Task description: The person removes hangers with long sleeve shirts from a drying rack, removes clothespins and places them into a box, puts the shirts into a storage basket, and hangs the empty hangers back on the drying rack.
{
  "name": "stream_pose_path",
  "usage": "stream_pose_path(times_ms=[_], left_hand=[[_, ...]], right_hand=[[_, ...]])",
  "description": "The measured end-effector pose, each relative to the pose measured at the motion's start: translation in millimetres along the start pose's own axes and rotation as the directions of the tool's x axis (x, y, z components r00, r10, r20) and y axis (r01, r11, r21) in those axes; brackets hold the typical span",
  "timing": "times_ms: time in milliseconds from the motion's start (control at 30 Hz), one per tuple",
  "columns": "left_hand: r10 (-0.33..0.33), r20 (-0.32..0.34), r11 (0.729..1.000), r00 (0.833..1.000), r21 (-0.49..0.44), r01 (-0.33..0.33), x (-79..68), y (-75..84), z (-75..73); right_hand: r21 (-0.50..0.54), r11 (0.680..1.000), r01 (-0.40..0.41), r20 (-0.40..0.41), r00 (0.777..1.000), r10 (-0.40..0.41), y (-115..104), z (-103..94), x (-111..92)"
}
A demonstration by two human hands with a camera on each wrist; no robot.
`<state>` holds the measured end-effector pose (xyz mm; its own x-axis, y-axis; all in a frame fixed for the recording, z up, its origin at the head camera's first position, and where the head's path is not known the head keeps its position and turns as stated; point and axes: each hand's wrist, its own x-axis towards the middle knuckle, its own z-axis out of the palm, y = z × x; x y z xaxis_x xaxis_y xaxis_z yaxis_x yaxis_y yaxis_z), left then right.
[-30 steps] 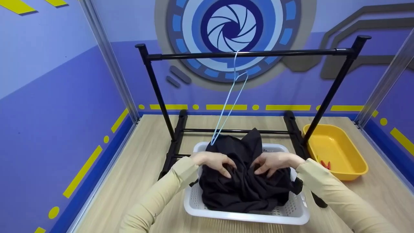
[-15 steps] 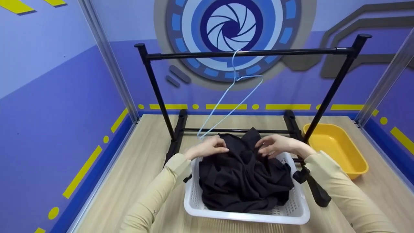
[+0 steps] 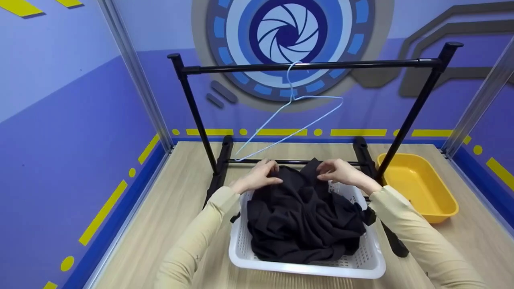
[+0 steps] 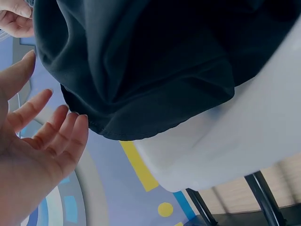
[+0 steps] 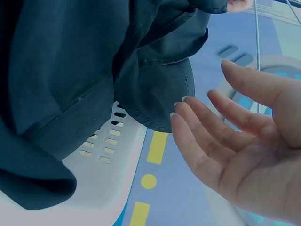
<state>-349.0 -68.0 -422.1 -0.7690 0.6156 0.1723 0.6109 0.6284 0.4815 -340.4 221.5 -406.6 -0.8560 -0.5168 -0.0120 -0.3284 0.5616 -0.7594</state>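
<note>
A crumpled black garment fills the white perforated basket, part of it standing up at the back. My left hand is at the garment's back left edge, fingers loosely bent; in the left wrist view its fingertips meet or nearly meet the cloth, with nothing gripped. At the back right, my right hand is beside the raised corner, its fingers relaxed and the palm bare in the right wrist view. A light blue wire hanger hangs tilted from the black rack's bar, behind and above both hands.
The black rack's feet stand on the wooden table around the basket's back. To the right is a yellow tub, partly behind the rack's post and right sleeve. Printed blue and purple walls enclose the table.
Both hands have lifted from the middle of the garment and moved back to its rear edge. The hanger has turned to show more of its width, its lower end clear of the cloth.
</note>
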Motion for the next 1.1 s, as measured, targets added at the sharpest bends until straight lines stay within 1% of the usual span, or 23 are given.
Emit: stream_pose_path(times_ms=[100,200,267,333,400,533,700,767,833,933,1033,1100], left_hand=[[-0.024,0.004,1.0,1.0,0.008,0.024,3.0,-0.6,-1.1],[-0.041,0.017,0.999,0.999,-0.01,0.041,6.6,-2.4,-1.9],[-0.053,0.038,0.998,0.998,-0.038,0.055,9.1,-4.0,-1.8],[-0.079,0.062,0.996,0.995,-0.036,0.082,11.3,-5.8,-1.1],[-0.123,0.075,0.992,0.99,0.01,0.123,12.2,-6.5,-0.7],[-0.192,0.085,0.974,0.978,0.142,0.179,12.9,-5.0,1.6],[-0.22,0.118,0.963,0.968,0.182,0.197,15.3,1.5,7.2],[-0.231,0.132,0.956,0.964,0.214,0.2,17.2,3.7,10.0],[-0.237,0.145,0.944,0.961,0.268,0.192,18.7,4.3,13.5],[-0.245,0.163,0.923,0.956,0.34,0.179,20.6,3.4,18.9],[-0.239,0.161,0.901,0.957,0.406,0.157,22.1,2.6,24.0],[-0.239,0.157,0.88,0.958,0.452,0.145,23.2,1.8,27.9]], right_hand=[[-0.049,0.999,0.017,-0.022,1.0,-0.018,-0.6,1.2,3.1],[-0.114,0.993,0.028,-0.048,0.998,-0.034,-0.2,3.3,7.0],[-0.159,0.987,0.034,-0.067,0.997,-0.045,1.5,5.3,10.3],[-0.224,0.973,0.05,-0.084,0.994,-0.07,4.5,8.0,14.0],[-0.296,0.953,0.057,-0.105,0.99,-0.092,8.1,11.4,17.0],[-0.446,0.892,0.076,-0.112,0.984,-0.14,14.3,20.4,20.2],[-0.579,0.811,0.084,-0.057,0.988,-0.143,16.6,31.4,20.2],[-0.626,0.776,0.081,-0.044,0.989,-0.139,18.1,34.9,21.2],[-0.653,0.752,0.085,-0.036,0.989,-0.143,19.2,37.7,22.3],[-0.668,0.737,0.107,-0.023,0.986,-0.164,20.9,40.9,24.5],[-0.658,0.738,0.149,0.008,0.982,-0.191,21.4,43.3,25.9],[-0.653,0.737,0.175,0.028,0.978,-0.207,21.9,44.8,26.8]])
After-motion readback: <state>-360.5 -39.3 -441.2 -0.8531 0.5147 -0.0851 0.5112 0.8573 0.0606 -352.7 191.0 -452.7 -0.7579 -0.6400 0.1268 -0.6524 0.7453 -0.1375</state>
